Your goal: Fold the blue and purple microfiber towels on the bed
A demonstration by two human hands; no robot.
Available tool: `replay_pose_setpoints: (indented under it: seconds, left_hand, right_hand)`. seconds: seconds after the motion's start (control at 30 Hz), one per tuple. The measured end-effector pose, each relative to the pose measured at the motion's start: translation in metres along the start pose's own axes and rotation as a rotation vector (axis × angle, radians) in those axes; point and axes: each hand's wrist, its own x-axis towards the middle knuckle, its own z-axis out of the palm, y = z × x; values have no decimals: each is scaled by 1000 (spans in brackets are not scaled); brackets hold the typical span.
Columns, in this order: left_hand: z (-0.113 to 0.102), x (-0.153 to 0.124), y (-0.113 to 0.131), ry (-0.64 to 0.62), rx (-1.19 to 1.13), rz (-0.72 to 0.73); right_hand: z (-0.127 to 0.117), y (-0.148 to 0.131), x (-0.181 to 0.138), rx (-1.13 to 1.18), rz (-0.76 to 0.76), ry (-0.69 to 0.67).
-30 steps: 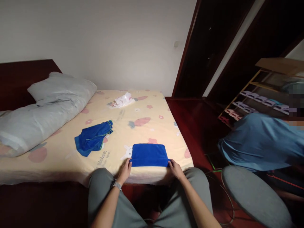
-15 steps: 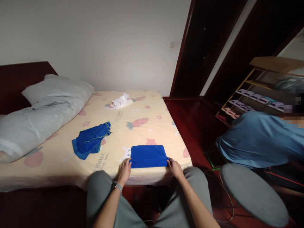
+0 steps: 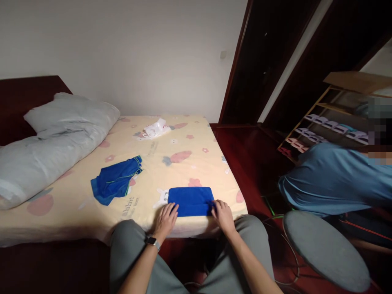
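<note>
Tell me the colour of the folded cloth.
The folded cloth is plain royal blue; head view shows it best.

Lower centre: folded blue cloth [image 3: 190, 201] at the near edge of the yellow patterned sheet [image 3: 92, 212], left hand [image 3: 165, 218] flat on its left corner, right hand [image 3: 223, 213] touching its right edge, grip not discernible. Centre left: crumpled blue garment [image 3: 115, 179]; upper left: grey pillow [image 3: 55, 139]; upper centre: white crumpled item [image 3: 155, 128]. Right side: another person in a blue shirt [image 3: 330, 179], grey round stool [image 3: 324, 249], shoe rack [image 3: 330, 126].

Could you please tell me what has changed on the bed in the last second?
Both hands slid inward from the cloth's near corners: the left hand now lies flat on its left end, the right hand covers its right corner. The cloth, shorts, bag and pillow stayed put.
</note>
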Motion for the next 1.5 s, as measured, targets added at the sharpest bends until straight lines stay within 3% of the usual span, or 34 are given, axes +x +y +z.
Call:
replay_pose_setpoints:
  seconds: [0.1,0.17,0.33,0.53,0.73,0.9,1.17,1.33,1.5]
  left_hand:
    - [7,1,21,-104,12,227]
    - [15,0,27,-147,40,264]
    - [25,-5,11,-191,41,219]
    - [5,-7,-21,-292,-52,216]
    - [-8,-6,-47,-324,-239,182]
    - [2,-2,-54,-255,-474,-93]
    - [23,5,-63,-135,-761,-480]
    - [39,9,-70,-61,-736,-542]
    - [49,16,-72,8,-598,-501]
  right_hand:
    - [9,-27,-10,45,-322,-79]
    - [21,-40,-16,27,-441,-140]
    - [42,-33,-20,-21,-439,-184]
    - [37,11,-17,9,-432,-240]
    - [28,41,-10,113,-326,-278]
    - [31,50,-1,353,-226,-237]
    - [34,57,17,751,195,-154]
    - [36,55,24,753,298,-152]
    - [38,53,34,642,300,-148]
